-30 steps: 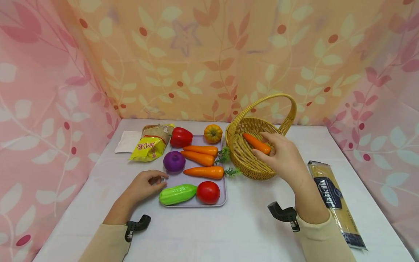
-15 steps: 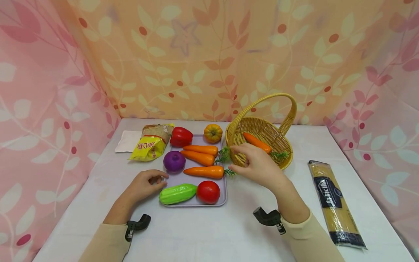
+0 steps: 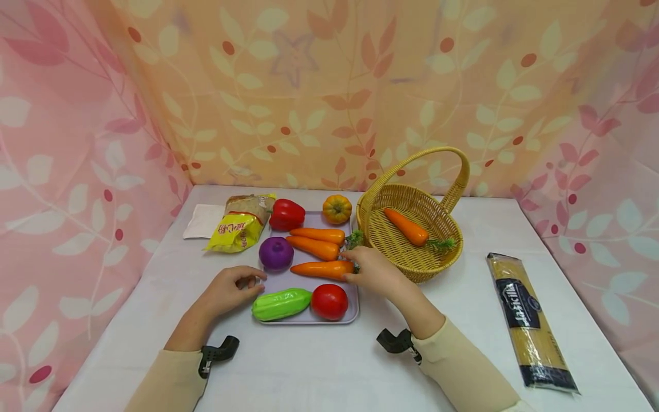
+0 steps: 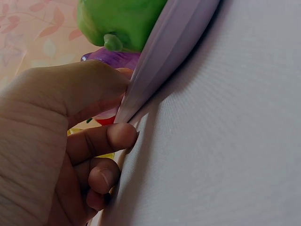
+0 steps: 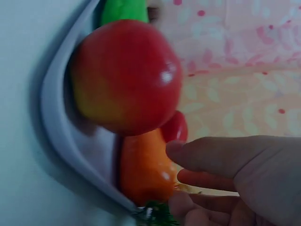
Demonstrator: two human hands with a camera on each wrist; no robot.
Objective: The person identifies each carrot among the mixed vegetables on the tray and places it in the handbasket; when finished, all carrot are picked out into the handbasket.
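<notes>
In the head view my right hand (image 3: 378, 274) is at the leafy end of the nearest carrot (image 3: 321, 270) on the lilac tray (image 3: 304, 323). Thumb and fingers are spread apart there; the right wrist view has them right beside the thick end of a carrot (image 5: 146, 169). My left hand (image 3: 231, 292) rests at the tray's left edge with loosely bent fingers, its thumb against the rim (image 4: 141, 77). Two more carrots (image 3: 314, 247), a purple round vegetable (image 3: 276, 253), a green ridged vegetable (image 3: 281, 304) and a tomato (image 3: 329, 302) lie on the tray. Another carrot (image 3: 407, 227) lies inside the wicker basket (image 3: 399, 257).
A red bell pepper (image 3: 286, 214) and a small orange pumpkin (image 3: 337, 209) sit toward the tray's far end. Behind on the left are a yellow food bag (image 3: 239, 226) and a white napkin (image 3: 202, 221). A spaghetti pack (image 3: 530, 320) lies on the right; the basket's handle arches high.
My right hand let go of the carrot in the basket and moved left to the nearest carrot on the tray. My left hand stays at the tray edge.
</notes>
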